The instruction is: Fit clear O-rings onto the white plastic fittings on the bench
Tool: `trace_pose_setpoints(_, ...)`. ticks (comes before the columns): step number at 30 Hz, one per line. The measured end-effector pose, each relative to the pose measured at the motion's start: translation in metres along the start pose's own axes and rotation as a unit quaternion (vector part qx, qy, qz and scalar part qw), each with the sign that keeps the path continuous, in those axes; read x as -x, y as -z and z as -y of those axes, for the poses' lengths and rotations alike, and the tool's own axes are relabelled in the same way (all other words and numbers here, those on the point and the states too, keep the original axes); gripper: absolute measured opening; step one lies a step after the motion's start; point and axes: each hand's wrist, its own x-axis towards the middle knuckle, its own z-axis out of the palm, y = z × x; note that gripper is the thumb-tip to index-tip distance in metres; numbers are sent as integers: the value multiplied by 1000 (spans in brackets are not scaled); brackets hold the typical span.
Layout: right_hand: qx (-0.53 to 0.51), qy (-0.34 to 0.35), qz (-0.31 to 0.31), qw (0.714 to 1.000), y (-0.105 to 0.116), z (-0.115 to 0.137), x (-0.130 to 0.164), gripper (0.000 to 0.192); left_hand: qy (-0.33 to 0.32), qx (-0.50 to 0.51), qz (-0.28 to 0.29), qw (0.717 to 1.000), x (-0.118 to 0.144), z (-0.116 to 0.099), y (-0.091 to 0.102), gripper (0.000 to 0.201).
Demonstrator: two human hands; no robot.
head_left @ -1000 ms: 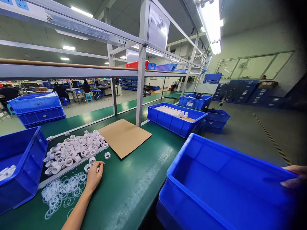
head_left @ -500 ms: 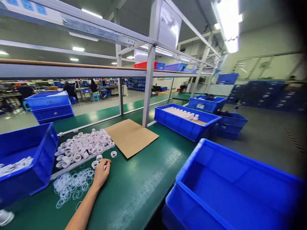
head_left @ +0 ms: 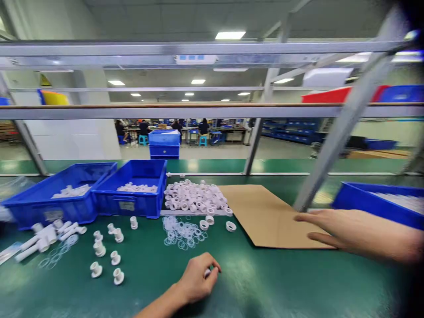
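My left hand (head_left: 198, 278) rests on the green bench top, its fingers curled around a small white ring (head_left: 207, 273). My right hand (head_left: 338, 229) reaches in from the right, fingers spread and flat, over the near right edge of a brown cardboard sheet (head_left: 265, 212); nothing is in it. Behind my left hand lie a scatter of thin clear rings (head_left: 180, 229) and a heap of white plastic rings (head_left: 195, 198). A few loose white rings (head_left: 231, 226) sit between the heap and the cardboard.
Two blue bins (head_left: 132, 194) (head_left: 56, 198) with white parts stand at the left. Small white fittings (head_left: 114, 257) and white pipe pieces (head_left: 43, 236) lie in front of them. Another blue bin (head_left: 380, 201) is at the right. A slanted metal post (head_left: 334, 145) rises behind the cardboard. People work far behind.
The view has swung left, off the large empty blue bin. My left hand pulled back toward me, closed on a ring. My right hand has come in over the cardboard.
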Motion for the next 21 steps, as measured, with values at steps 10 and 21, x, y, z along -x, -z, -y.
trace_pose_setpoints(10, 15, 401, 264, 877, -140, 241, -90, 16, 164, 386, -256, 871, 40, 35, 61, 65)
trace_pose_setpoints(21, -461, 73, 249, 849, -252, 236, -30, 39, 17, 535, -320, 782, 25, 4, 141, 49)
